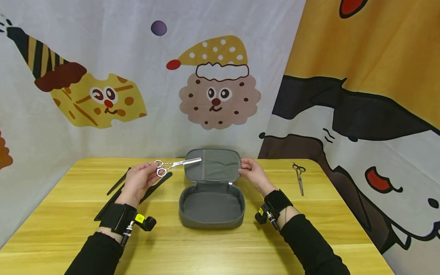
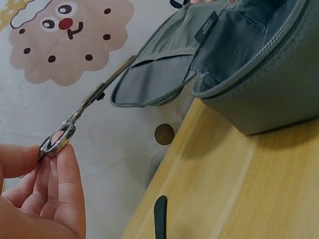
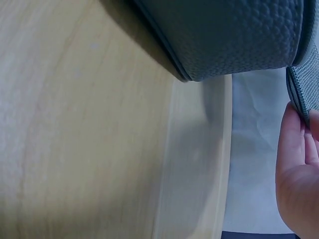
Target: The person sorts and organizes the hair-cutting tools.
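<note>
My left hand (image 1: 141, 179) pinches a pair of silver thinning scissors (image 1: 178, 163) by the finger rings, with the blades pointing right in front of the raised lid. In the left wrist view, thumb and fingers grip the ring end of the scissors (image 2: 75, 117). A grey zip case (image 1: 212, 210) lies unzipped on the table, its lid (image 1: 220, 166) standing up at the back with a mesh pocket inside. The lid's right edge is held between the thumb and fingers of my right hand (image 1: 254, 173), also visible in the right wrist view (image 3: 299, 174).
Another pair of scissors (image 1: 299, 178) lies at the table's right rear. Several dark, flat, slim items (image 1: 110, 202) lie on the left, partly hidden behind the left hand and wrist. A printed curtain (image 1: 136, 41) hangs behind the wooden table (image 1: 208, 254).
</note>
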Demonstrator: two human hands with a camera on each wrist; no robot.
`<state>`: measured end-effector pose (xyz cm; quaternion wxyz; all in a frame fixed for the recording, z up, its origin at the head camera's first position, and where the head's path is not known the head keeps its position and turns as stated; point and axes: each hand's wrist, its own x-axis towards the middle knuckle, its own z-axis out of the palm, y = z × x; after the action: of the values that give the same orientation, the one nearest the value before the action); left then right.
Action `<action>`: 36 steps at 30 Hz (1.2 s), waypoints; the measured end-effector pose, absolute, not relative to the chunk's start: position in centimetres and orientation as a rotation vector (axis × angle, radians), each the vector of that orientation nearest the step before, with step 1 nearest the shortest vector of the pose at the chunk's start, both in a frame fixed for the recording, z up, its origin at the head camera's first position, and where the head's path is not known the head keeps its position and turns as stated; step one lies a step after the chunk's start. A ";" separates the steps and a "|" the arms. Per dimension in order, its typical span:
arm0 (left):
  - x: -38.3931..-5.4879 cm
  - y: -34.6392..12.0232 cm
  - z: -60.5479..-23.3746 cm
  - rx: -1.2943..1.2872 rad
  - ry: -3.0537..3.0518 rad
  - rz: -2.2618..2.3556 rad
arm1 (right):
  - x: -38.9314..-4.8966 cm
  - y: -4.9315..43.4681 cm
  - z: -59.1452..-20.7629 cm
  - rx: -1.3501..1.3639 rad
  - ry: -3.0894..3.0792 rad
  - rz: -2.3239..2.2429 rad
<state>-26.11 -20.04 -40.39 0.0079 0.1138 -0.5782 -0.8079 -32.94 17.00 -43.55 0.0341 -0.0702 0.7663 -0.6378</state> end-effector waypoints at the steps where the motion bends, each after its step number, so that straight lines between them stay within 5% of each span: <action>1: -26.2 -20.1 -40.4 0.358 -1.806 -2.527 | -32.9 17.0 -43.6 -0.220 2.354 -1.969; 36: -27.8 -19.8 -40.3 0.430 -1.865 -2.389 | -32.3 16.7 -42.8 -0.238 2.415 -1.952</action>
<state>-27.76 -19.83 -40.26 0.0403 0.1405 -0.6086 -0.7799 -32.32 16.71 -42.84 0.0136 -0.0763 0.7755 -0.6266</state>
